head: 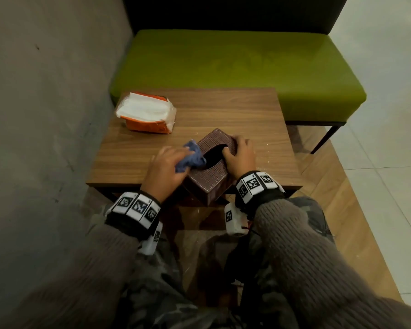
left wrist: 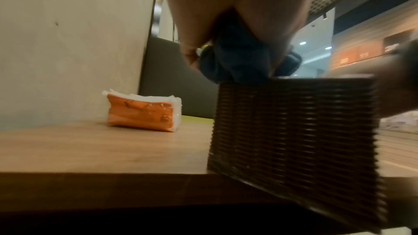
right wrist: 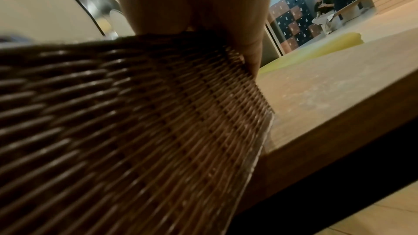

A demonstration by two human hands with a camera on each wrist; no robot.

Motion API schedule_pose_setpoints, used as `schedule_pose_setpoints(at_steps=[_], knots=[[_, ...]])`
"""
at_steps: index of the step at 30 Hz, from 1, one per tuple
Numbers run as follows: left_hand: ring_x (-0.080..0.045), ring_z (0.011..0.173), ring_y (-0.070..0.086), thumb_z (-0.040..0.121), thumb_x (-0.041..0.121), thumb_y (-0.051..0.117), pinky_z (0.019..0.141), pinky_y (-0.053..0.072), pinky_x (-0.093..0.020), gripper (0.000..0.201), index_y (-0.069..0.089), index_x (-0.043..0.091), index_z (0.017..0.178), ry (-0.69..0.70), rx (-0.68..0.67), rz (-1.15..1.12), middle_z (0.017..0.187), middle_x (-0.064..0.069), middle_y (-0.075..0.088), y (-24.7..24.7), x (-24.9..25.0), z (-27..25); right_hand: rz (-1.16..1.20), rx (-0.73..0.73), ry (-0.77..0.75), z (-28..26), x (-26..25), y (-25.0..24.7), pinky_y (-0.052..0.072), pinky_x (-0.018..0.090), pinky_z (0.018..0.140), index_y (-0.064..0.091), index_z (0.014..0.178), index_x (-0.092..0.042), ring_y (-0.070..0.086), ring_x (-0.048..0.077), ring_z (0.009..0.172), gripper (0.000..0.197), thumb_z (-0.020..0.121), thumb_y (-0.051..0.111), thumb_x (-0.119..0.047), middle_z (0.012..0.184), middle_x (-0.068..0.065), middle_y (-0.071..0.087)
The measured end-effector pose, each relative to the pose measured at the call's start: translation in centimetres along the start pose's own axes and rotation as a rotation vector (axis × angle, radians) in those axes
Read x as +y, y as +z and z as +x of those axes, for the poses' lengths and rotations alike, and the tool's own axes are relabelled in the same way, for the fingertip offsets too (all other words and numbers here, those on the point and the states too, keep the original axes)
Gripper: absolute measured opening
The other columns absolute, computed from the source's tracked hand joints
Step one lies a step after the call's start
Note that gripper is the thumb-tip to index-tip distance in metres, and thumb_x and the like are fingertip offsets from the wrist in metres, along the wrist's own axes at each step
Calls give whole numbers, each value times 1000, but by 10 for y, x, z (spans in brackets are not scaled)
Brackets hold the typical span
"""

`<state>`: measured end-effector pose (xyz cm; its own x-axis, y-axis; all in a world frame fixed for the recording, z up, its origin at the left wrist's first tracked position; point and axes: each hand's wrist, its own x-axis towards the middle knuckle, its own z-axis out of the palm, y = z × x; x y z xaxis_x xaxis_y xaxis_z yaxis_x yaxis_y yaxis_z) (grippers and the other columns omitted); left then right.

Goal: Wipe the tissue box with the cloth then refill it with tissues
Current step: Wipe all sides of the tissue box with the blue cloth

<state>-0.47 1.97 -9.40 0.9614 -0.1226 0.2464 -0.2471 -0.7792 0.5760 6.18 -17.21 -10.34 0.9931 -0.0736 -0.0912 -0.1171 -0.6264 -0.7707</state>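
Blue cloth (head: pixel 190 156) bunched in left hand (head: pixel 164 170) grip presses tissue box (head: pixel 211 176), right hand (head: pixel 240 155) clasping it.

- left hand (left wrist: pixel 237 15) fills top of view, gripping bunched blue cloth (left wrist: pixel 235 60)
- cloth pressed onto top edge of brown woven tissue box (left wrist: pixel 294 140)
- box near corner overhangs front edge of wooden table (left wrist: pixel 101 149)
- orange tissue pack (left wrist: pixel 142 113) lies farther back on table, near the wall (left wrist: pixel 68 42), well apart from box
- blurred right hand (left wrist: pixel 398 81) at box's right side
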Motion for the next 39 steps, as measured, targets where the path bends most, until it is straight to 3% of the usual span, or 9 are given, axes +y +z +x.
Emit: schedule_pose_setpoints(at_steps=[3,7,12,17,23,27,30,34,39], knots=[[-26,110,53,73,11,65,91,43,-53,41,64,16,114,-7,52,59,117,-4,64,16,21,-6,-41,10,20,1,-2,-1,33,37,102,48,133,-13,39,35,121,44,91,56,-24,130,18,42],[-14,115,44,74,25,52,84,35,-39,46,57,21,120,259,-103,82,125,1,59,20,32,-47,-74,4,3,2,-2,-1,32,38,101,48,134,-15,39,35,120,44,92,53,-25,129,17,43],[-21,116,48,74,12,67,89,39,-50,44,62,20,117,17,44,86,121,-1,62,16,25,-31,-80,39,53,1,-4,2,33,38,100,47,134,-16,37,34,120,43,92,52,-27,130,16,41],[-12,114,44,74,29,56,80,34,-35,45,58,23,119,335,-121,116,124,3,60,21,35,-50,-99,10,39,3,-4,0,34,38,99,46,133,-16,38,34,121,43,92,52,-27,131,17,41],[-25,104,55,74,28,52,85,47,-50,43,65,11,110,-83,204,-60,110,-6,66,15,5,-22,-101,-11,40,7,-3,-2,35,39,98,46,133,-17,37,35,121,43,92,51,-29,131,15,41],[-22,110,51,72,13,64,89,44,-45,40,64,13,112,17,122,1,114,-4,65,29,35,-40,-134,-64,-14,10,-1,-6,33,37,99,46,134,-17,38,35,122,44,92,52,-26,131,17,42],[-14,115,46,74,26,56,90,39,-43,44,57,26,118,149,-24,7,120,2,62,21,31,-51,-158,-148,-88,14,3,-11,32,36,99,47,134,-19,40,36,120,44,92,53,-24,129,16,45],[-18,106,52,73,30,54,85,45,-53,40,64,20,111,60,26,4,111,3,66,4,13,-20,-197,-213,-140,20,5,-13,33,37,100,45,135,-20,40,36,120,44,92,53,-24,129,15,44],[-23,104,55,73,25,57,83,46,-49,36,67,18,107,64,1,18,109,1,67,14,26,-21,-375,-215,-216,23,5,-17,32,45,105,43,138,-27,37,35,122,45,95,49,-36,130,14,43]])
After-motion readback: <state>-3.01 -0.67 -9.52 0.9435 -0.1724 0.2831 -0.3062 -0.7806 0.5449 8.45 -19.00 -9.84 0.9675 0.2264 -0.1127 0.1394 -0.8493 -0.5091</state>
